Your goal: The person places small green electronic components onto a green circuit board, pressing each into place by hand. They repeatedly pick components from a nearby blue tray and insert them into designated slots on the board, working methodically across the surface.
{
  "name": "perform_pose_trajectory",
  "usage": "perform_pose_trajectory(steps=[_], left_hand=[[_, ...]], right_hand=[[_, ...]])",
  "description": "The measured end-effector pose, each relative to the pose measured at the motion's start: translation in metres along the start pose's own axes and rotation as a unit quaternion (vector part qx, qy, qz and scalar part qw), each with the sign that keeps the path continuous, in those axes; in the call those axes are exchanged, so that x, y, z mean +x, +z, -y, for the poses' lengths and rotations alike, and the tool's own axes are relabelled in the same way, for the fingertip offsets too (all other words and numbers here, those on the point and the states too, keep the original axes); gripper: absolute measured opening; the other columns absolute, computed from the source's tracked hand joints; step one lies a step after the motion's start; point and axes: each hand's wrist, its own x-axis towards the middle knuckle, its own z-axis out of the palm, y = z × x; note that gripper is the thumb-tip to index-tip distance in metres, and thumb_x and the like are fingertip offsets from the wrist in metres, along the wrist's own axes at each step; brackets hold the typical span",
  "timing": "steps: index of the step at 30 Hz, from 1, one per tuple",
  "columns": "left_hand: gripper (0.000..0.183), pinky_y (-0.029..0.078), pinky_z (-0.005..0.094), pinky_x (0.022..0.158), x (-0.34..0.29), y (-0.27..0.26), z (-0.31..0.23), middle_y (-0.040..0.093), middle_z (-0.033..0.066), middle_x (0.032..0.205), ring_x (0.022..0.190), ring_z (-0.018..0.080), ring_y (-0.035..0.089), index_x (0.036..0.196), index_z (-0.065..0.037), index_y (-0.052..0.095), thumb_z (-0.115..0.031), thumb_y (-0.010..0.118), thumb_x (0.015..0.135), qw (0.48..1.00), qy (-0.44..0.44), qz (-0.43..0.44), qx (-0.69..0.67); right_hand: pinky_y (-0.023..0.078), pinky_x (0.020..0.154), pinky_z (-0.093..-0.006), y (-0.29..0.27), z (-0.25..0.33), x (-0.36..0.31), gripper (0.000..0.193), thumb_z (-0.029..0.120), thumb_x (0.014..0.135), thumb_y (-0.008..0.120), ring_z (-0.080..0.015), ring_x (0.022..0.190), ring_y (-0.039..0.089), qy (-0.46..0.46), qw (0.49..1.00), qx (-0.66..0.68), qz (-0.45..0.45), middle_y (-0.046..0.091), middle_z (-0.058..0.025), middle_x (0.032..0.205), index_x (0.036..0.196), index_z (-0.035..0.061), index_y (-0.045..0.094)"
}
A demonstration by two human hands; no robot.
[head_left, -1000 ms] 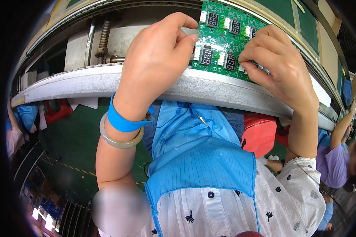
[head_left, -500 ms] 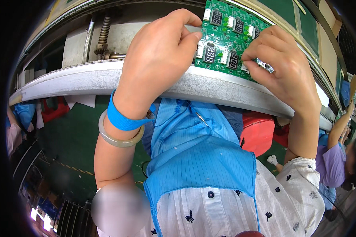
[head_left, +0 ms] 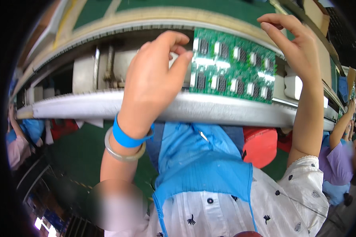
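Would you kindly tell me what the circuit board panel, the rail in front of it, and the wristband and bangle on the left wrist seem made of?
Circuit board panel: likely rigid laminate, glossy green with glare streaks. Rail: probably metal, its silvery-grey surface dully shining. Wristband: seemingly fabric, matte blue, wrapping closely. Bangle: perhaps stone, glass or plastic; smooth, pale, rigid-looking ring.

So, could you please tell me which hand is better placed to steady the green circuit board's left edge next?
The left hand, probably: its fingers are beside that edge of the green circuit board, whereas the right hand is apart, near the far right corner.
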Motion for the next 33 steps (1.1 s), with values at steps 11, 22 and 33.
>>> perform_pose_trajectory(steps=[11,22,33], left_hand=[[0.016,0.051,0.0431,0.08,0.186,0.038,-0.047,0.073,0.0156,0.094,0.093,0.0359,0.066,0.095,-0.008,0.075,-0.016,0.066,0.084,0.927,0.24,-0.084,0.275],[0.018,0.043,0.0555,0.093,0.239,0.079,-0.033,0.075,0.0118,0.09,0.095,0.0298,0.069,0.085,-0.011,0.078,-0.015,0.06,0.083,0.876,0.201,-0.099,0.428],[0.019,0.039,0.057,0.094,0.242,0.082,-0.039,0.073,0.0147,0.107,0.114,0.0318,0.062,0.09,-0.012,0.079,-0.026,0.067,0.084,0.895,0.152,-0.065,0.414]], right_hand=[[0.046,0.088,-0.0456,0.005,-0.071,0.109,0.022,0.018,0.088,0.07,-0.0283,0.104,0.061,-0.066,0.971,-0.228,-0.014,0.073,-0.0066,0.101,0.107,0.0115,0.075],[0.045,0.082,-0.0481,0.036,-0.069,0.127,0.008,0.011,0.081,0.069,-0.0271,0.089,0.066,-0.044,0.951,-0.303,-0.035,0.073,-0.0102,0.083,0.082,0.01,0.077],[0.049,0.073,-0.0493,0.022,-0.059,0.109,0.014,0.017,0.075,0.066,-0.0383,0.081,0.069,0.005,0.984,-0.121,-0.129,0.072,-0.0203,0.083,0.081,0.0078,0.076]])
